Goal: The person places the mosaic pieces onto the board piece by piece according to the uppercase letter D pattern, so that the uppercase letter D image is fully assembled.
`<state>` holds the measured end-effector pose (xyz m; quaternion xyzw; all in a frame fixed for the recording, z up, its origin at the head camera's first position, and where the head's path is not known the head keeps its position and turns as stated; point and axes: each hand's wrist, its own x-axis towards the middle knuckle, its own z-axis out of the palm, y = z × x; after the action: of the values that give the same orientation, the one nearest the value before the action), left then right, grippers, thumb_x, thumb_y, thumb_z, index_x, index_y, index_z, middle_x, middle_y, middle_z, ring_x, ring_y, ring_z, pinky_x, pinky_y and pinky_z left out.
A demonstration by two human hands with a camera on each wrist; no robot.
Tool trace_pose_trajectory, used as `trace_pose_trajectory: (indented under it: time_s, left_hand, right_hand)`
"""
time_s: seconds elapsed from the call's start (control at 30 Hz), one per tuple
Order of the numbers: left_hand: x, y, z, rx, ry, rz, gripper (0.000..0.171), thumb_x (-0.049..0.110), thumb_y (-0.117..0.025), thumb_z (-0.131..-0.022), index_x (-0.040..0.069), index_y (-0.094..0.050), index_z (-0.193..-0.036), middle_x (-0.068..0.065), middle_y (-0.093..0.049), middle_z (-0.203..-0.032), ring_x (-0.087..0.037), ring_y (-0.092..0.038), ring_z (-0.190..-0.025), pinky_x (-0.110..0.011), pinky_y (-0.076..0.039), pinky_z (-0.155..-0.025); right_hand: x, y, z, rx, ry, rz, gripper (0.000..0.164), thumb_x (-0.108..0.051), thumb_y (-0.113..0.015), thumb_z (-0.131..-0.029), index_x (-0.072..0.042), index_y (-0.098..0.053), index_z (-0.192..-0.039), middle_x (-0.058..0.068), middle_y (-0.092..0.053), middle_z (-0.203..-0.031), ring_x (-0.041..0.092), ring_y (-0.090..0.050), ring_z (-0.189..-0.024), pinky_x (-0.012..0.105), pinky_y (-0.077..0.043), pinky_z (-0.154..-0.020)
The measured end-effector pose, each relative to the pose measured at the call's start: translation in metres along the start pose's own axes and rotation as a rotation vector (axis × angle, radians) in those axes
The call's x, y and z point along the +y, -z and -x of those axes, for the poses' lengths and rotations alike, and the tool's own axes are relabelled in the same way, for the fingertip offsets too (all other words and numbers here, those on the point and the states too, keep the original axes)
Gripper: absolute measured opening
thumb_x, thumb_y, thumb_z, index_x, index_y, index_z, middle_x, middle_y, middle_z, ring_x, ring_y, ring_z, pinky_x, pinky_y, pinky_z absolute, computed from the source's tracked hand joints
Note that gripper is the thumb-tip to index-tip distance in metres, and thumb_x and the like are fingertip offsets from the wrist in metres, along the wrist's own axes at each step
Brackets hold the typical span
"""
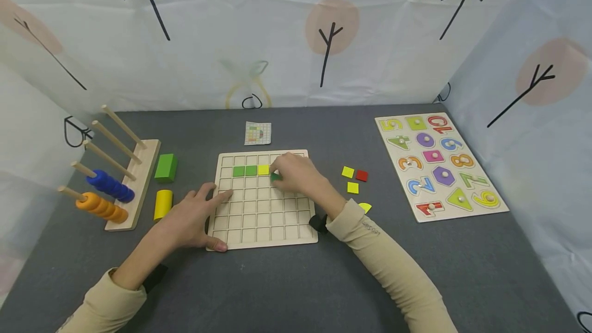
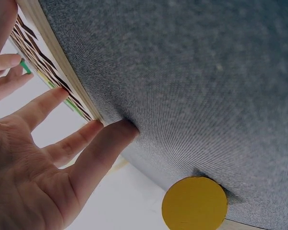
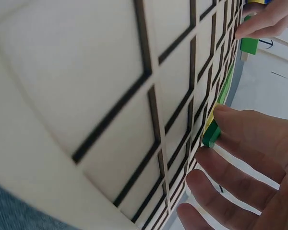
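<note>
A wooden grid board [image 1: 261,220] lies on the dark table, with two green square tiles [image 1: 245,170] and a yellow tile [image 1: 263,169] side by side in one of its upper rows. Just right of the yellow tile, my right hand [image 1: 296,172] pinches a small green tile [image 3: 210,134] between thumb and fingertip, close over the grid. My left hand [image 1: 194,215] is spread at the board's left edge. Its thumb sits by the lower left corner, and some fingertips reach over the edge onto the grid.
Right of the board lie loose yellow tiles [image 1: 353,187], a red tile [image 1: 362,175] and a rounded yellow piece [image 1: 365,207]. A number-and-shape puzzle [image 1: 433,155], pattern card [image 1: 257,133], peg stacker [image 1: 143,173], green block [image 1: 166,168] and yellow cylinder [image 1: 163,204] surround it.
</note>
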<state>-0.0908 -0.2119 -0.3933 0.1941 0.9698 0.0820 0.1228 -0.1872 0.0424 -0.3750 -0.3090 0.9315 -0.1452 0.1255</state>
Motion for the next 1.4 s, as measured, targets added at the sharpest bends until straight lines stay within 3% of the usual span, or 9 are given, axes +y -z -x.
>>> trace_pose_trajectory:
  time_s: [0.1,0.3,0.53,0.77,0.9,1.33,1.4]
  left_hand:
    - [-0.0002,-0.0005,-0.0002,-0.001,0.002,-0.001,0.118,0.064,-0.093,-0.055,0.013,-0.048,-0.152,-0.031,-0.042,-0.149,-0.052,-0.057,-0.115,-0.06,-0.055,-0.085]
    - [0.0,-0.0008,-0.0002,-0.003,-0.004,0.003,0.118,0.066,-0.092,-0.055,0.013,-0.049,-0.152,-0.031,-0.043,-0.149,-0.052,-0.057,-0.115,-0.06,-0.055,-0.085]
    - [0.001,-0.0004,0.0003,-0.002,-0.01,0.01,0.12,0.067,-0.091,-0.054,0.013,-0.049,-0.152,-0.031,-0.043,-0.149,-0.052,-0.057,-0.114,-0.059,-0.055,-0.085]
    - [0.002,0.0002,0.0006,-0.003,-0.009,0.013,0.119,0.067,-0.091,-0.054,0.013,-0.049,-0.152,-0.031,-0.042,-0.149,-0.052,-0.057,-0.115,-0.059,-0.055,-0.085]
    - [0.0025,0.0008,0.0004,-0.011,-0.005,0.01,0.119,0.067,-0.091,-0.054,0.013,-0.048,-0.152,-0.031,-0.042,-0.149,-0.052,-0.057,-0.115,-0.059,-0.055,-0.085]
    - [0.0016,-0.0001,0.0002,-0.015,0.002,0.014,0.12,0.067,-0.092,-0.054,0.013,-0.048,-0.152,-0.031,-0.042,-0.149,-0.052,-0.057,-0.115,-0.06,-0.055,-0.084]
    - [0.0018,0.0,0.0002,-0.015,0.0,0.014,0.12,0.067,-0.092,-0.054,0.013,-0.048,-0.152,-0.031,-0.041,-0.149,-0.052,-0.056,-0.115,-0.06,-0.055,-0.085]
  right_hand:
    - [-0.0001,-0.0026,-0.001,0.002,0.001,0.0,0.018,-0.01,-0.068,-0.092,-0.012,-0.08,-0.105,0.002,-0.075,-0.098,0.013,-0.047,-0.074,0.026,-0.035,-0.058]
    - [-0.0002,-0.0061,-0.0017,0.007,-0.002,-0.022,0.013,-0.007,-0.069,-0.091,-0.012,-0.08,-0.097,0.003,-0.073,-0.095,0.012,-0.045,-0.068,0.025,-0.031,-0.054]
    - [-0.0025,-0.0052,-0.0007,0.002,-0.013,-0.032,0.017,-0.007,-0.071,-0.09,-0.011,-0.081,-0.104,0.005,-0.076,-0.107,0.013,-0.049,-0.071,0.025,-0.034,-0.054]
    - [-0.0028,-0.0052,0.0002,0.0,-0.013,-0.04,0.011,-0.007,-0.071,-0.091,-0.01,-0.08,-0.097,0.004,-0.069,-0.083,0.012,-0.042,-0.065,0.025,-0.027,-0.052]
    - [-0.003,-0.0059,0.0007,0.004,-0.01,-0.05,0.009,-0.005,-0.071,-0.091,-0.01,-0.079,-0.092,0.002,-0.066,-0.08,0.012,-0.04,-0.065,0.024,-0.027,-0.052]
    - [-0.0025,-0.0053,0.0039,-0.022,0.002,-0.063,0.016,-0.007,-0.073,-0.092,-0.01,-0.081,-0.105,0.005,-0.074,-0.085,0.011,-0.041,-0.062,0.023,-0.031,-0.053]
    - [-0.0022,-0.0037,0.0057,-0.027,0.002,-0.063,0.019,-0.01,-0.073,-0.092,-0.011,-0.08,-0.11,0.005,-0.076,-0.092,0.011,-0.046,-0.065,0.023,-0.031,-0.052]
